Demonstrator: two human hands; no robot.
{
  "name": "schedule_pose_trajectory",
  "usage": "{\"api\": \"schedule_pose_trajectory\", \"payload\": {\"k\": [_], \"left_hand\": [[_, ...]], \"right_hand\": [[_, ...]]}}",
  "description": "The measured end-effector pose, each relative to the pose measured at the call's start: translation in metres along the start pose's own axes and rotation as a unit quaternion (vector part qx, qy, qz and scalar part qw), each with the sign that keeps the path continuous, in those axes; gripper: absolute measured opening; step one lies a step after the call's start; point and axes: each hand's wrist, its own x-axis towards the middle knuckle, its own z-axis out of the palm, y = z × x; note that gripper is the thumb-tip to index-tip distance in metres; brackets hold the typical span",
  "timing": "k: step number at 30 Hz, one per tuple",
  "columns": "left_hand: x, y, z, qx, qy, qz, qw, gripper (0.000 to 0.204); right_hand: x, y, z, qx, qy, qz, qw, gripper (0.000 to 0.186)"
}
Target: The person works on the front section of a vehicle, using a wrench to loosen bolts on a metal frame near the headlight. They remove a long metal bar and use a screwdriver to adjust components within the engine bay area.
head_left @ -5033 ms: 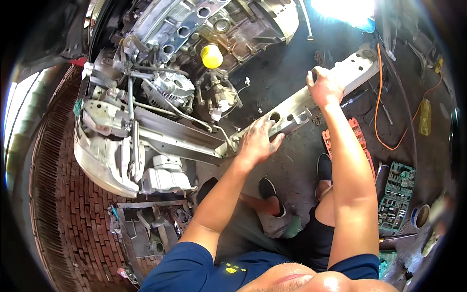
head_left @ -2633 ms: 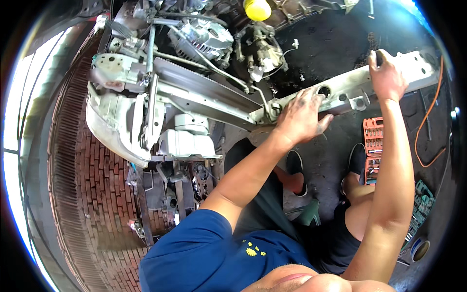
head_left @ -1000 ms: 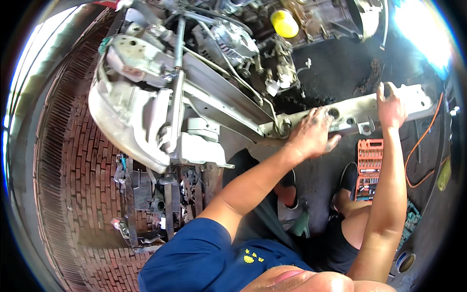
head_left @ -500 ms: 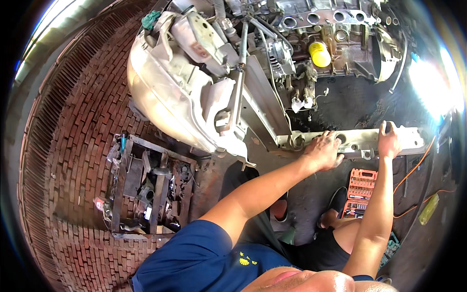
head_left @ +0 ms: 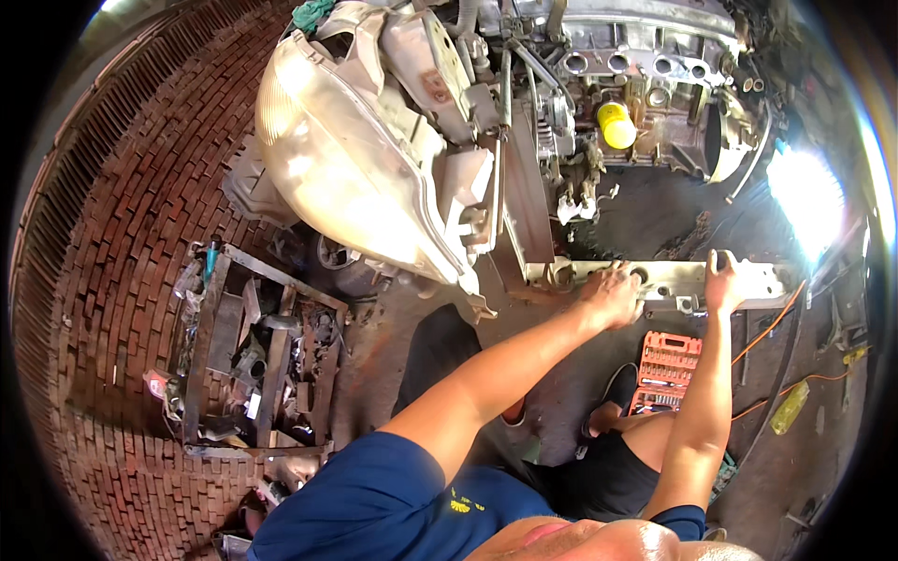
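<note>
A long pale metal crossbar (head_left: 685, 281) with several holes lies sideways in front of me. My left hand (head_left: 610, 297) is closed over its near left part, fingers curled onto the top beside a large hole. My right hand (head_left: 723, 279) grips the bar farther right. The bar's left end meets an angled metal rail (head_left: 526, 206) beside a large pale headlamp assembly (head_left: 332, 164). Beyond the bar stands an engine block (head_left: 683, 131) with a yellow oil filter (head_left: 616, 125).
An orange socket case (head_left: 664, 360) lies below the bar near my foot. A bright work light (head_left: 804, 196) and orange cable (head_left: 772, 329) are at the right. At left, a metal frame (head_left: 195, 383) holding parts rests on brick paving (head_left: 122, 309). A yellow bottle (head_left: 790, 407) lies far right.
My view has swung toward the left, bringing more headlamp and brick paving into sight; the bar now appears lower and more level. Both hands stay on the bar.
</note>
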Motion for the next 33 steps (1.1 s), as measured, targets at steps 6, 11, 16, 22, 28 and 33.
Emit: {"api": "schedule_pose_trajectory", "payload": {"k": [6,11,16,22,28,33], "left_hand": [[0.007,0.006,0.003,0.019,0.01,0.003,1.0,0.045],[-0.003,0.001,-0.003,0.001,-0.018,-0.025,1.0,0.044],[0.004,-0.006,0.012,0.034,-0.002,0.003,0.999,0.044],[0.005,-0.043,0.036,-0.206,0.116,0.098,0.967,0.032],[-0.007,-0.022,0.03,-0.095,0.064,0.018,0.993,0.036],[-0.002,-0.018,0.013,-0.004,0.092,0.061,0.994,0.032]], "right_hand": [[0.028,0.006,-0.024,0.469,-0.032,0.142,0.871,0.033],[-0.008,-0.111,-0.137,0.534,-0.086,0.066,0.838,0.034],[-0.083,-0.164,-0.15,0.468,-0.163,-0.094,0.863,0.035],[-0.11,-0.172,-0.147,0.395,-0.139,-0.182,0.89,0.029],[-0.113,-0.143,-0.116,0.485,-0.21,-0.114,0.841,0.029],[-0.103,-0.149,-0.116,0.508,-0.204,-0.094,0.832,0.027]]}}
